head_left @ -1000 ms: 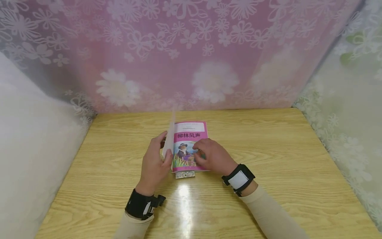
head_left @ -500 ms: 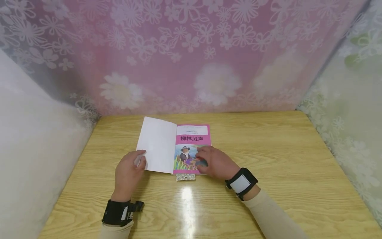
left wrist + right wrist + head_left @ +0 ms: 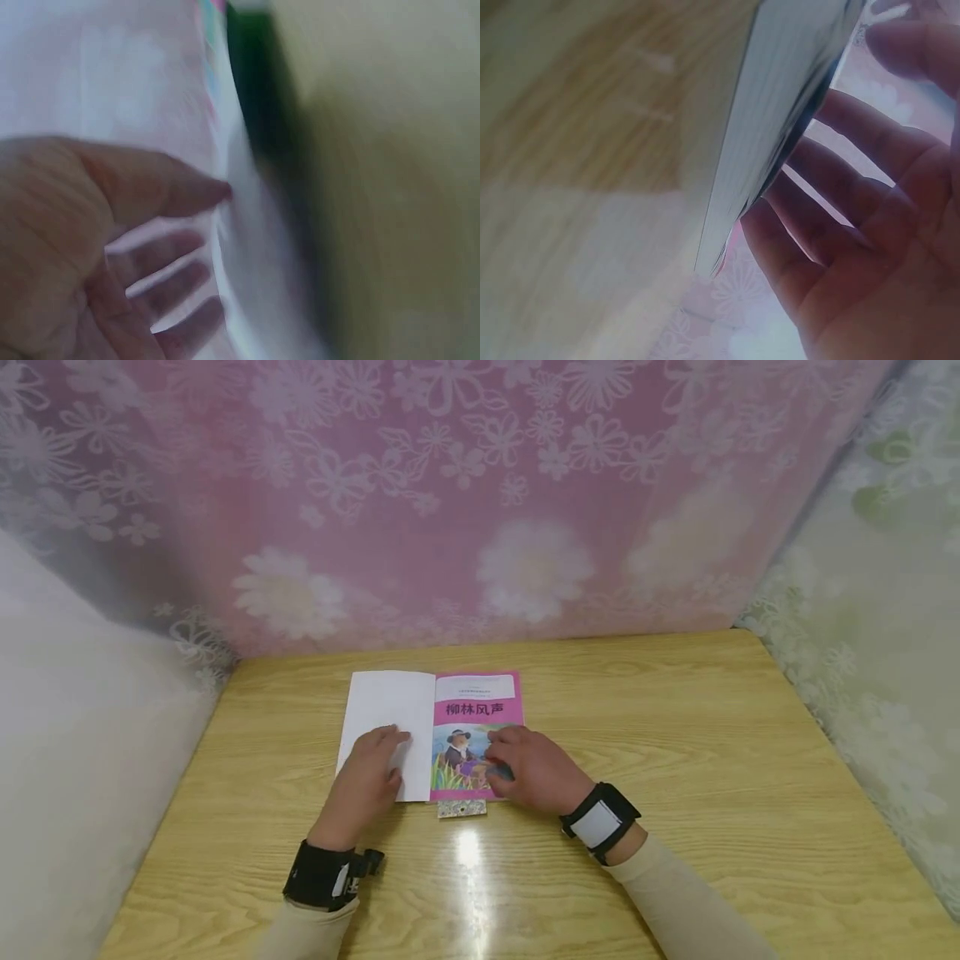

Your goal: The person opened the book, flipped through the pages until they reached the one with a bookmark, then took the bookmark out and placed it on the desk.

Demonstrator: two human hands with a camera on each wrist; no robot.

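Observation:
A book point(image 3: 476, 710) lies spread on the wooden table, its pink title page carrying a picture of an animal in a hat. On its left side is a blank white leaf point(image 3: 390, 702), turned over flat. My left hand point(image 3: 365, 781) is over that leaf, fingers stretched toward the middle. The left wrist view has the thumb tip right at the paper's edge. My right hand point(image 3: 536, 768) rests at the title page's lower right. In the right wrist view its extended fingers point(image 3: 802, 255) touch the top of the page block point(image 3: 780, 112).
A small patterned piece point(image 3: 462, 808) sticks out from under the book's near edge. Wood-grain table point(image 3: 675, 735) spreads on both sides. Flowered pink cloth point(image 3: 420, 543) hangs behind it, with pale cloth at left and right.
The left hand has swung the white leaf over to the left and laid it down, then moved rightward onto it. The right hand has stayed at the title page.

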